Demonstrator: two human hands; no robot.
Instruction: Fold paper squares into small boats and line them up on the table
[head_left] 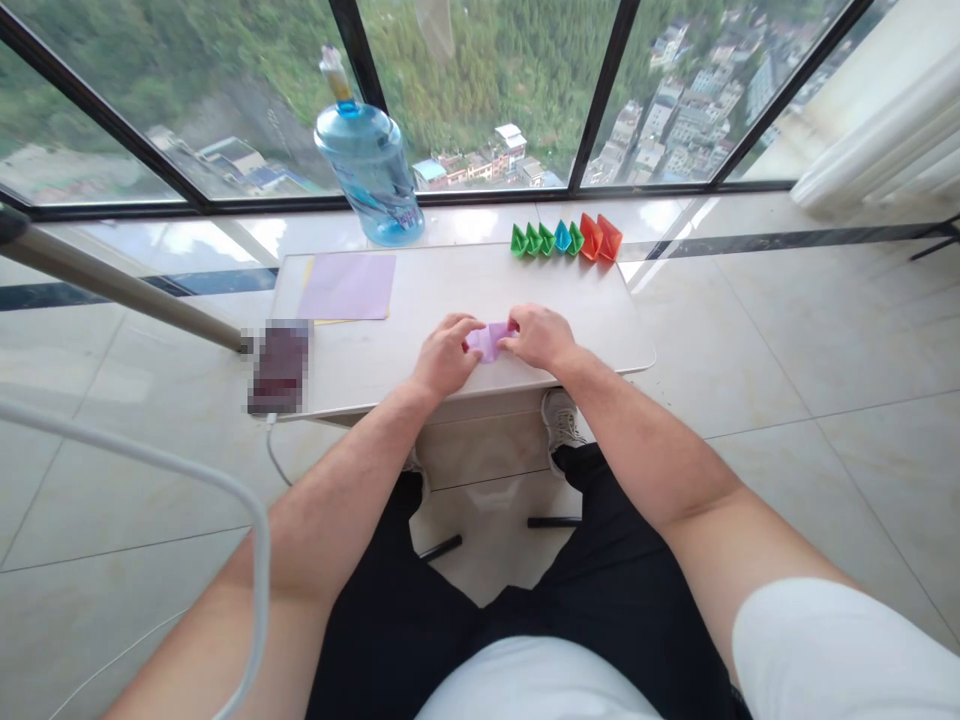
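Observation:
A small piece of folded purple paper (pixel 491 342) is held between my two hands, just above the near edge of the white table (pixel 450 290). My left hand (pixel 448 352) pinches its left end between thumb and fingers. At the right end, my right hand (pixel 538 336) grips the paper in the same way. The fingers cover both ends, so only the middle of the paper shows. Beyond my right hand, a row of folded paper boats stands along the far edge: several green boats (pixel 533 239), a blue boat (pixel 562 236) and two red boats (pixel 601 238).
Flat purple sheets (pixel 346 286) with a yellow edge beneath lie at the table's left. A blurred phone (pixel 280 366) with a white cable rests on the left edge. Behind the table stands a big blue water bottle (pixel 373 175) by the window. A pole (pixel 127 280) slants in from the left.

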